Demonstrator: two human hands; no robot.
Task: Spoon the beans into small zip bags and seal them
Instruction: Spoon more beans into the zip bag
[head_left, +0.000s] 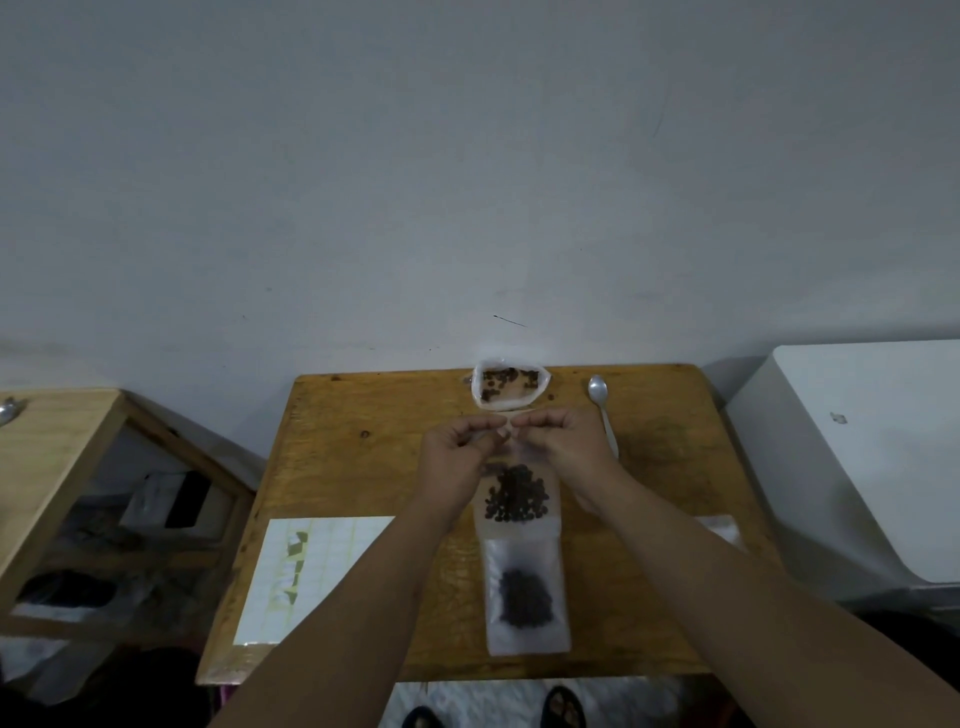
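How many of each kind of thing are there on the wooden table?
Zip bags with beans: 2, the farther bag and the nearer bag
Spoon: 1
Open white pouch of loose beans: 1
Gridded white sheet: 1
Clear plastic piece, partly hidden by an arm: 1
Total: 6

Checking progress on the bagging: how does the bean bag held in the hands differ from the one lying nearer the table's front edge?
The held bag is pinched at its top by the left hand and right hand; the near bag lies flat, untouched. The held bag's beans look loosely spread; the near bag's form a darker, tighter clump. Both are small clear bags of dark beans.
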